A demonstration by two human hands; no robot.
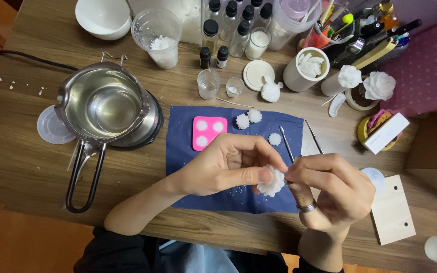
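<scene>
Left hand [223, 164] pinches a white wax flower [271, 183]; right hand [332, 187] fingertips pressed against it, above blue cloth [183, 129].

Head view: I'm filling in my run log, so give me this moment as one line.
left hand: pinches white wax flower | right hand: works it with thin tool | below: blue cloth, pink mould

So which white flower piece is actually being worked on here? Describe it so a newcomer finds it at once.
Start at the dark blue cloth on the wooden table. Over its near right edge, the left hand and right hand meet around one white wax flower. Unlike the smaller white flowers lying loose by the pink mould, it is pinched between fingers.
</scene>
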